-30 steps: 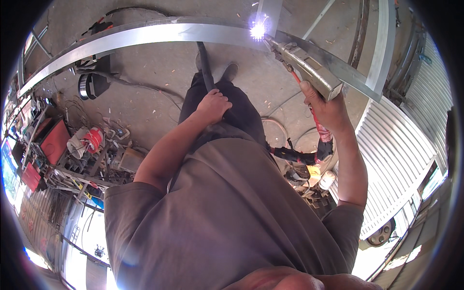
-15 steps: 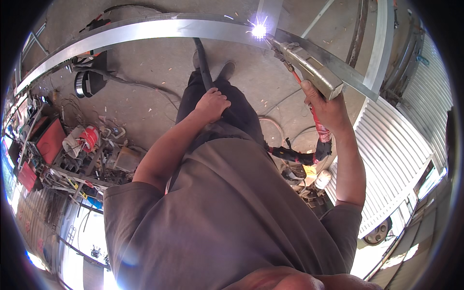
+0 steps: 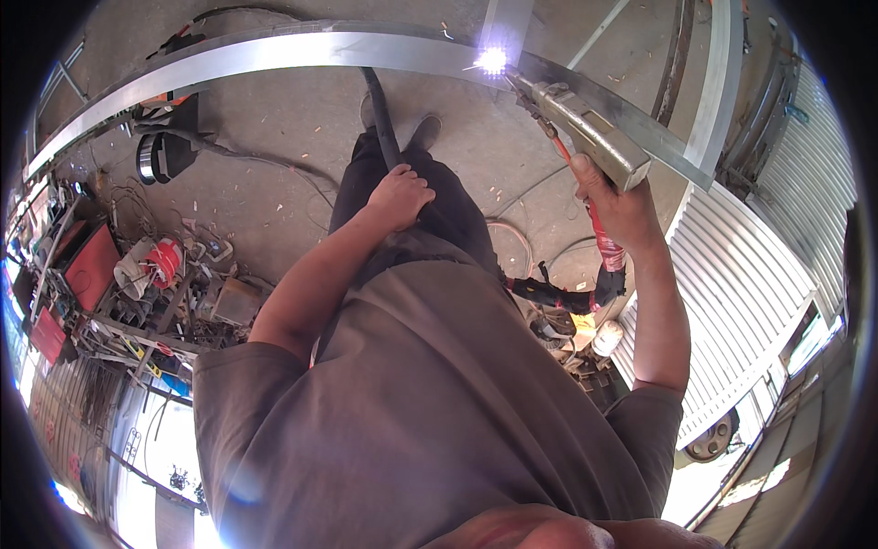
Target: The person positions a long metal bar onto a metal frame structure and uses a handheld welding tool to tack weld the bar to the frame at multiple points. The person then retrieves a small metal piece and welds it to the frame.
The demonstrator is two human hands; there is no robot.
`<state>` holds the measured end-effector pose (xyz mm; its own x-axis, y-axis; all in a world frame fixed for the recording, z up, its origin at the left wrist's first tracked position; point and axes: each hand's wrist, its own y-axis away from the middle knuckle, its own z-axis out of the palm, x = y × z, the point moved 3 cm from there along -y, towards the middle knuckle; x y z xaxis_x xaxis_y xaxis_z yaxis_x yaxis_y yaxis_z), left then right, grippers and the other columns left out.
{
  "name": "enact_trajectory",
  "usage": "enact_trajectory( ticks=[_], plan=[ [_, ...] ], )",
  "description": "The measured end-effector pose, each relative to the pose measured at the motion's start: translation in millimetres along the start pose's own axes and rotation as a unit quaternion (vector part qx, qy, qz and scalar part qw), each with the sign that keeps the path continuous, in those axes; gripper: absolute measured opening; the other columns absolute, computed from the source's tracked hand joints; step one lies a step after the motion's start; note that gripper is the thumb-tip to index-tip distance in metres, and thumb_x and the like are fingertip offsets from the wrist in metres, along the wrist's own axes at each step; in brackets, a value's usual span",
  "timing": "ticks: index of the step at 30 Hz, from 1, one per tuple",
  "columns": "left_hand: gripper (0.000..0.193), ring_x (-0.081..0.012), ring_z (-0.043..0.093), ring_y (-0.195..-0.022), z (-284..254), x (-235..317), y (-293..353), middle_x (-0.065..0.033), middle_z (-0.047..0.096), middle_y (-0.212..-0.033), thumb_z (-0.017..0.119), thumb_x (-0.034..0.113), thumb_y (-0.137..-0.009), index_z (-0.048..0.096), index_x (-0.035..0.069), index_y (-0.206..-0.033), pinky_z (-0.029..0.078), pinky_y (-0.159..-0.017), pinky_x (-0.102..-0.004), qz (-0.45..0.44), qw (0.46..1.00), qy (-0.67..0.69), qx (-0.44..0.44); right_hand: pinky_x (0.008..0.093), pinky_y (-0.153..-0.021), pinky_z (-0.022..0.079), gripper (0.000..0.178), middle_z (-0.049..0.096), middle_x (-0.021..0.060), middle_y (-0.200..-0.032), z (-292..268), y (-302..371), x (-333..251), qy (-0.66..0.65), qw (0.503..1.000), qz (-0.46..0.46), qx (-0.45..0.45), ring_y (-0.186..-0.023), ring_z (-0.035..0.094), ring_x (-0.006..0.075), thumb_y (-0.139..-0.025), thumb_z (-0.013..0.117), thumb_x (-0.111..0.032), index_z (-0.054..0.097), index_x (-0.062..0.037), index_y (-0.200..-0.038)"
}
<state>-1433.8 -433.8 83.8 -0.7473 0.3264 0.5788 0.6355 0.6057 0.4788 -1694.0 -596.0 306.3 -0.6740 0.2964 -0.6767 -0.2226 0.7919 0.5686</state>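
Observation:
My right hand is wrapped around the grip of a boxy, pale metal welding gun, with a red-wrapped cable trailing below. The gun's nozzle points up and left at a glaring white welding spot. That glow sits where a long silver metal bar meets other bars of a frame, and it hides the joint itself. Near my waist, my left hand is closed around a thick black hose, which runs up and passes out of sight at the bar.
A welding helmet-like black item lies left on the concrete floor, with cables around it. Cluttered tools and a red panel fill the left side. White corrugated sheets stand at right. A black bundled cable hangs beside me.
The welding glow remains at nearly the same spot, with its sparks shaped differently. Both hands keep their holds; the view has shifted very slightly.

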Motion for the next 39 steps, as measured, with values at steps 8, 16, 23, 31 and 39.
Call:
enact_trajectory(
  ticks=[8,16,23,31,39],
  plan=[
    [0.026,-0.0231,0.064,-0.118,2.5,1.0,-0.2,-0.0049,0.072,-0.108,0.079,0.021,-0.077,0.075,0.018,-0.103,0.038,-0.118,-0.0411,0.002,1.0,-0.002,-0.01,0.0312,-0.063,0.055,0.048,0.071,0.0054,-0.096,-0.3,3.4,7.1,-0.016,1.0,0.012,0.0,-0.073,0.066,0.0134,-0.101,0.073,-0.04,0.066,-0.003,-0.13],
    [0.029,-0.0228,0.064,-0.118,3.4,3.4,0.6,-0.0043,0.072,-0.109,0.082,0.024,-0.076,0.074,0.018,-0.104,0.037,-0.118,-0.0408,0.003,1.0,-0.01,-0.02,0.0301,-0.062,0.053,0.049,0.068,0.0043,-0.092,-0.3,7.7,6.1,-0.009,1.0,0.02,-0.002,-0.072,0.064,0.0126,-0.101,0.072,-0.042,0.066,-0.0017,-0.128],
    [0.029,-0.0226,0.064,-0.119,1.0,6.0,1.0,-0.0044,0.072,-0.11,0.081,0.024,-0.077,0.074,0.018,-0.104,0.037,-0.119,-0.0412,0.003,1.0,-0.006,-0.031,0.0305,-0.062,0.052,0.048,0.063,0.0027,-0.079,2.0,11.0,4.2,-0.01,1.0,0.007,0.012,-0.069,0.063,0.0122,-0.103,0.069,-0.044,0.064,-0.001,-0.124],
    [0.026,-0.023,0.064,-0.12,3.2,8.4,1.4,-0.0049,0.072,-0.11,0.079,0.025,-0.08,0.075,0.019,-0.105,0.037,-0.119,-0.0417,0.005,1.0,-0.012,-0.026,0.0297,-0.06,0.051,0.045,0.062,0.0026,-0.079,1.8,14.8,4.2,-0.009,1.0,-0.002,0.004,-0.067,0.063,0.0119,-0.103,0.069,-0.041,0.064,-0.0012,-0.123],
    [0.031,-0.0225,0.063,-0.121,7.4,9.0,0.2,-0.0038,0.072,-0.111,0.082,0.027,-0.078,0.074,0.019,-0.107,0.037,-0.12,-0.0419,0.004,1.0,-0.014,-0.024,0.0293,-0.06,0.05,0.041,0.061,0.0019,-0.077,1.0,19.0,10.2,-0.002,1.0,0.014,0.01,-0.067,0.062,0.0112,-0.104,0.069,-0.04,0.064,-0.0018,-0.119]
  ],
)
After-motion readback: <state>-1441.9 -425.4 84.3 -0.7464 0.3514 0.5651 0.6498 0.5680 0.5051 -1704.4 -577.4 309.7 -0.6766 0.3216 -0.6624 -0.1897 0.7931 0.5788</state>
